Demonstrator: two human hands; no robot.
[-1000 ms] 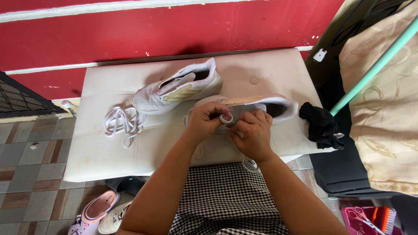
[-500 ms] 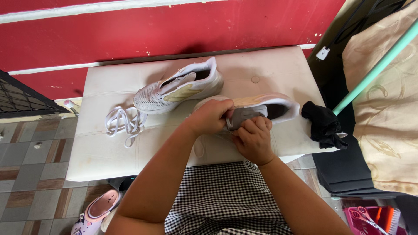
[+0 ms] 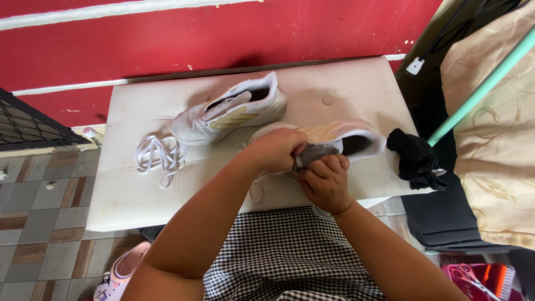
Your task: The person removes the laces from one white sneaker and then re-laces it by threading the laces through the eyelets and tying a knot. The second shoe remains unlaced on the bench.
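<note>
Near shoe (image 3: 340, 136): white, on its side at front right of cushioned surface (image 3: 139, 195), opening toward right, toe hidden under left hand
Left hand (image 3: 277, 149): over forepart of near shoe, grip narrow, pinched at grey tongue edge; lace not clearly seen between fingers
Right hand (image 3: 325, 181): just below the tongue, touching left hand, fingers curled tight at the eyelet row; whether lace is held cannot be told
Step in hand, as judged: working at the eyelets of near shoe, lacing or unlacing not separable from this view
Next move, as judged: calls for a fine pinch on the lace end and steadying of the shoe with the other hand
Far shoe (image 3: 231, 108): white with pale gold side, unlaced, behind near shoe, apart from both hands
Loose lace (image 3: 159, 156): white, heaped left of far shoe
Black cloth (image 3: 415, 159): bunched at right edge of surface, just beside heel of near shoe
</note>
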